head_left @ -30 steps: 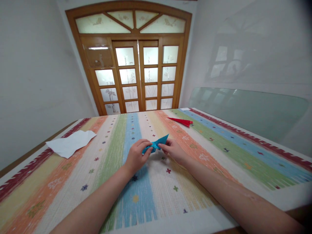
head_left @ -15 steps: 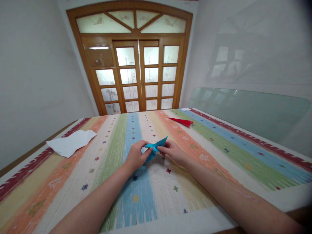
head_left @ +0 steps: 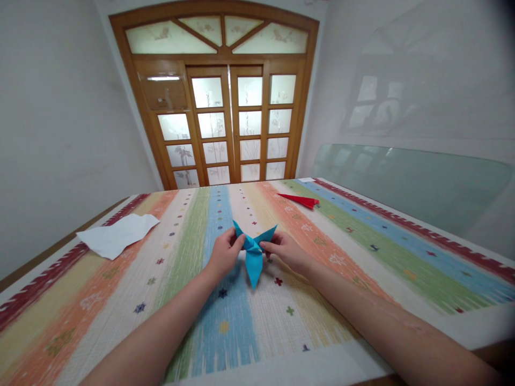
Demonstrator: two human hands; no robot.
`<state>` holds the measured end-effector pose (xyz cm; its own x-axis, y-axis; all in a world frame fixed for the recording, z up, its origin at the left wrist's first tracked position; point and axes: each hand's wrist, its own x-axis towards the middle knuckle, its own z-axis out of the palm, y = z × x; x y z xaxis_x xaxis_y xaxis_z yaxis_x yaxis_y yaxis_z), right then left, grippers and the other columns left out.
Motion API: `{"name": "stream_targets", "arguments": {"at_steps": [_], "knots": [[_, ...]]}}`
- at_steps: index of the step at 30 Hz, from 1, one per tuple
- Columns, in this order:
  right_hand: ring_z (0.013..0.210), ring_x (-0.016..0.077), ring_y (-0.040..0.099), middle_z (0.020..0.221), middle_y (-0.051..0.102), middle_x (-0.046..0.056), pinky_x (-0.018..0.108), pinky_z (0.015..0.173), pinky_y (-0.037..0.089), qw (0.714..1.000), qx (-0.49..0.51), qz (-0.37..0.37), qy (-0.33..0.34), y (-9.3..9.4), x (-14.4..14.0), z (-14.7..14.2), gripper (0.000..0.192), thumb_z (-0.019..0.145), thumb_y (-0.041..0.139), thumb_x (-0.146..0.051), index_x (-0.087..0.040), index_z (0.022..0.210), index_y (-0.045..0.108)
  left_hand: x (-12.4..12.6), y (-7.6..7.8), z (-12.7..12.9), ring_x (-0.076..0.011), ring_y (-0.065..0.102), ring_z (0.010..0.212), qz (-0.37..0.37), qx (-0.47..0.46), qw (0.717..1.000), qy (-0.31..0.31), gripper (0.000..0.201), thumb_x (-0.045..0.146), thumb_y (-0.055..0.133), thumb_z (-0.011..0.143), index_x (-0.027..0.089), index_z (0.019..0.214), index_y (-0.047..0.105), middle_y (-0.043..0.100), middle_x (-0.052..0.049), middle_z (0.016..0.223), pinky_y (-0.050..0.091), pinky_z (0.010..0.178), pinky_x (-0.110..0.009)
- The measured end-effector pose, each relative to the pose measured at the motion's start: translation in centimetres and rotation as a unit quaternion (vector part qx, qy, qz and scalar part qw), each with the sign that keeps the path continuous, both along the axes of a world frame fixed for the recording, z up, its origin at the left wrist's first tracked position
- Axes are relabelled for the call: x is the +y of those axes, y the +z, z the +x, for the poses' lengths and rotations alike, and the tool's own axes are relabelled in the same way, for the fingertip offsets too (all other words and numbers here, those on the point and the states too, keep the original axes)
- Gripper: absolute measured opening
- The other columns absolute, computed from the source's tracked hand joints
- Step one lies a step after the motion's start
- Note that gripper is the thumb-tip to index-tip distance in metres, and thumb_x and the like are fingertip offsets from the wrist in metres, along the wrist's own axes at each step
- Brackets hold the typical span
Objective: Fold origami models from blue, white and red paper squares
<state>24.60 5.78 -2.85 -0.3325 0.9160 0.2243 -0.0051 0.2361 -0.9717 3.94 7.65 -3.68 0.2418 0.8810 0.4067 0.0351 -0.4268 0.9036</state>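
Left hand (head_left: 223, 253) and right hand (head_left: 284, 250) each pinch the blue paper (head_left: 253, 252) (light, creasable, I'd guess) at its middle above the bench (head_left: 120, 300).

Blue paper (head_left: 254, 256): one sheet, bright blue, plain, matte, folded into a three-pointed figure. Two short points rise apart in a V, one to the left, one to the right; a third, longer point hangs straight down, tapering to a sharp tip. The three meet at a small bunched centre, where the creases are too small to read, possibly several layers thick. Condition: crisp edges, no tears seen. Pose: held up, upright, broad face toward the camera. Position: pinched at the centre from both sides, its lower tip close over the blue stripe, contact there uncertain.
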Motion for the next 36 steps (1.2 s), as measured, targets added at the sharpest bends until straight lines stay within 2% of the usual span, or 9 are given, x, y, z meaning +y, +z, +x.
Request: {"name": "stream_targets", "arguments": {"at_steps": [3, 10, 16, 20, 23, 25, 31, 36], "knots": [[0.065, 0.0152, 0.057, 0.073, 0.065, 0.002, 0.029, 0.061, 0.047, 1.000, 0.002, 0.004, -0.003, 0.1, 0.0, 0.0, 0.025, 0.076, 0.078, -0.042, -0.018, 0.078, 0.070, 0.3, 0.2, -0.1, -0.0163, 0.062, 0.067, -0.053, -0.055, 0.997, 0.002, 0.031, 0.047, 0.066, 0.087, 0.018, 0.080, 0.057, 0.062, -0.001, 0.073, 0.056, 0.065, -0.031], [0.067, 0.0144, 0.057, 0.073, 0.063, 0.000, 0.027, 0.062, 0.047, 0.999, -0.003, 0.026, -0.025, 0.2, -0.2, 0.1, 0.020, 0.076, 0.078, -0.036, -0.019, 0.082, 0.070, 0.8, 0.5, -0.2, -0.0161, 0.063, 0.061, -0.114, -0.107, 0.988, 0.018, 0.038, 0.055, 0.067, 0.081, 0.019, 0.084, 0.055, 0.063, 0.000, 0.074, 0.057, 0.061, -0.032], [0.064, 0.0143, 0.056, 0.071, 0.063, 0.000, 0.028, 0.061, 0.044, 0.996, -0.023, 0.077, -0.031, 0.2, -0.2, 0.0, 0.019, 0.079, 0.078, -0.037, -0.019, 0.079, 0.072, 1.1, 0.2, -0.3, -0.0164, 0.064, 0.074, -0.107, -0.111, 0.986, 0.067, 0.031, 0.046, 0.070, 0.079, 0.019, 0.089, 0.061, 0.064, -0.002, 0.082, 0.055, 0.066, -0.028], [0.075, 0.0179, 0.061, 0.081, 0.067, 0.003, 0.032, 0.070, 0.047, 0.986, -0.026, 0.148, -0.070, 0.4, -0.4, -0.1, 0.014, 0.080, 0.077, -0.035, -0.021, 0.080, 0.074, 1.4, 0.0, -0.5, -0.0180, 0.064, 0.079, -0.125, -0.105, 0.981, 0.101, 0.035, 0.041, 0.071, 0.078, 0.019, 0.104, 0.061, 0.065, -0.005, 0.089, 0.051, 0.060, -0.025], [0.086, 0.0212, 0.064, 0.090, 0.069, 0.006, 0.035, 0.077, 0.049, 0.973, -0.027, 0.203, -0.102, 0.5, -0.7, -0.1, 0.006, 0.081, 0.076, -0.029, -0.024, 0.083, 0.078, 1.6, -0.2, -0.7, -0.0192, 0.065, 0.080, -0.151, -0.099, 0.978, 0.105, 0.043, 0.042, 0.071, 0.079, 0.018, 0.113, 0.059, 0.065, -0.008, 0.094, 0.050, 0.056, -0.024], [0.088, 0.0216, 0.065, 0.093, 0.069, 0.007, 0.037, 0.079, 0.050, 0.963, -0.035, 0.240, -0.115, 0.7, -1.0, -0.2, 0.007, 0.082, 0.074, -0.024, -0.026, 0.085, 0.080, 1.6, -0.2, -0.7, -0.0194, 0.065, 0.080, -0.162, -0.097, 0.978, 0.093, 0.043, 0.045, 0.071, 0.080, 0.019, 0.112, 0.059, 0.065, -0.009, 0.096, 0.051, 0.056, -0.025], [0.088, 0.0195, 0.066, 0.095, 0.067, 0.007, 0.034, 0.076, 0.053, 0.905, -0.110, 0.387, -0.136, 0.8, -1.8, -0.4, 0.022, 0.088, 0.064, -0.012, -0.027, 0.095, 0.079, 1.1, -0.1, -0.2, -0.0208, 0.067, 0.087, -0.147, -0.108, 0.983, 0.036, 0.039, 0.054, 0.074, 0.077, 0.019, 0.084, 0.057, 0.065, -0.007, 0.090, 0.055, 0.066, -0.028], [0.080, 0.0172, 0.063, 0.088, 0.065, 0.005, 0.031, 0.069, 0.052, 0.863, -0.153, 0.456, -0.157, 0.7, -2.0, -0.4, 0.025, 0.091, 0.061, -0.010, -0.026, 0.098, 0.079, 0.4, 0.5, 0.0, -0.0172, 0.064, 0.080, -0.120, -0.112, 0.986, 0.012, 0.040, 0.054, 0.075, 0.078, 0.018, 0.077, 0.057, 0.065, -0.003, 0.083, 0.055, 0.076, -0.031]]}}
